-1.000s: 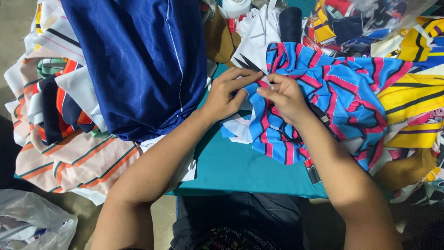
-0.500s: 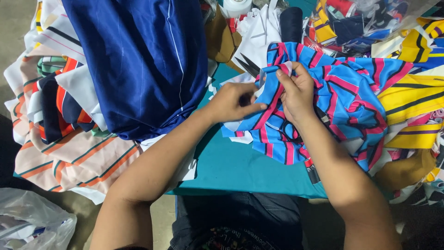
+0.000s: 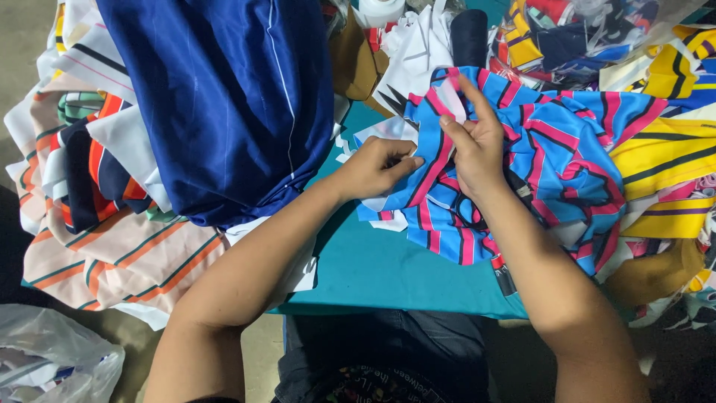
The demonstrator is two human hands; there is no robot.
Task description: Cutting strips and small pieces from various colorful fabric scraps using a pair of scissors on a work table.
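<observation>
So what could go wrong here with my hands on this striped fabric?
The left hand and right hand pinch the blue and pink striped garment close together; if a blade sits between them, which I cannot tell, fingers could get nicked. The dark blue garment is heaped high beside them and might slump over. White scraps by the teal table could slip off.

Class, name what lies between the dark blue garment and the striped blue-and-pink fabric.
In the head view: the left hand, white scraps and teal table.
</observation>
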